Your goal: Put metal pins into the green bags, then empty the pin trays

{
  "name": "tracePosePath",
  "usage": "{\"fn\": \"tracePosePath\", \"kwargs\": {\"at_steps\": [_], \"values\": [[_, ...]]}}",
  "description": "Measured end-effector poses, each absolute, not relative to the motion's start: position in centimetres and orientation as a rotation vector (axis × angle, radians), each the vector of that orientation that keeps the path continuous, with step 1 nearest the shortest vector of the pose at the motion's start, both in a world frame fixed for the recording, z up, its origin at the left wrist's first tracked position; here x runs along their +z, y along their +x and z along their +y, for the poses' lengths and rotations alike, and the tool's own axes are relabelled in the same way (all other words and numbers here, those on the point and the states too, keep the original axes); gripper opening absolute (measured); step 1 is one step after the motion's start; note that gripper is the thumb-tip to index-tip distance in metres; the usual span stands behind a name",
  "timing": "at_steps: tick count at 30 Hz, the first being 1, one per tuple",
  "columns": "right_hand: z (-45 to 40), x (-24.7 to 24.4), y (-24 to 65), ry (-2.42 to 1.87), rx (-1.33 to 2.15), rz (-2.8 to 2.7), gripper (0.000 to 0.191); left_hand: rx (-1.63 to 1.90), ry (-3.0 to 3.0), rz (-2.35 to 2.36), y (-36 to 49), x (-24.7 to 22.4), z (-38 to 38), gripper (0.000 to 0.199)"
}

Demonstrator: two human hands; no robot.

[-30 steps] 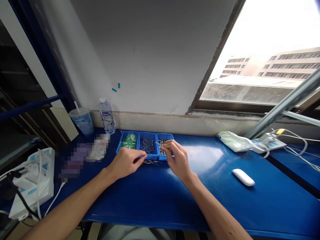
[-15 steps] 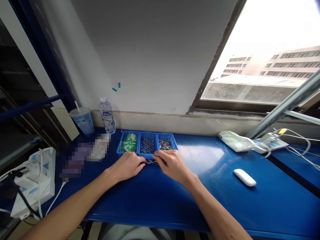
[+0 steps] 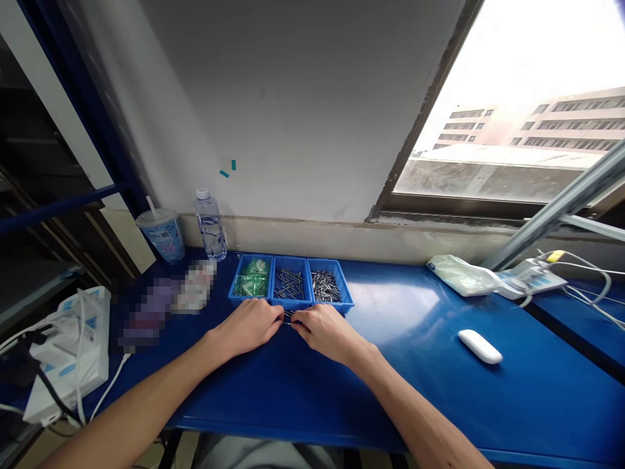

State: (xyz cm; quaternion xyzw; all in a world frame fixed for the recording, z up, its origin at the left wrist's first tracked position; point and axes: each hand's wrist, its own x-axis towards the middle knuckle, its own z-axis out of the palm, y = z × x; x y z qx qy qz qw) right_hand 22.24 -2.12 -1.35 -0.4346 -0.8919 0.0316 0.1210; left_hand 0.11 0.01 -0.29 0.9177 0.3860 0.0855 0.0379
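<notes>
Three blue bins stand side by side on the blue table. Green packets (image 3: pixel 251 284) fill the left bin, dark metal pins (image 3: pixel 288 284) lie in the middle one, and silver metal pieces (image 3: pixel 325 286) in the right one. My left hand (image 3: pixel 258 322) is closed in front of the left bin, its fingertips at a few thin metal pins (image 3: pixel 288 317). From the other side, my right hand (image 3: pixel 315 324) pinches at the same pins, in front of the middle bin. Exactly what each hand holds is too small to tell.
A water bottle (image 3: pixel 210 225) and a lidded cup (image 3: pixel 163 234) stand at the back left. Power strips with cables lie at the far left (image 3: pixel 73 358) and right (image 3: pixel 530 281). A white oval object (image 3: pixel 480 346) and a plastic packet (image 3: pixel 461 275) lie on the right.
My right hand has moved down and left from the bins' front edge, closer to my left hand. More of the right bin shows. My left hand has hardly moved.
</notes>
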Motion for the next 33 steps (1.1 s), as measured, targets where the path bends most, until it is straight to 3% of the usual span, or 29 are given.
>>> {"fn": "tracePosePath", "kwargs": {"at_steps": [12, 19, 33], "values": [[-2.3, -1.3, 22.1, -1.170, 0.115, -2.492, 0.020, 0.267, 2.877, 1.088, 0.3, 0.6, -0.5, 0.017], [-2.5, -0.6, 22.2, -1.082, 0.070, -2.373, 0.012, 0.549, 2.803, 0.985, 0.1, 1.2, -0.5, 0.022], [-2.5, -0.3, 22.4, -1.058, 0.040, -2.366, 0.026, 0.779, 2.780, 1.011, -0.1, 0.7, -0.2, 0.020]]}}
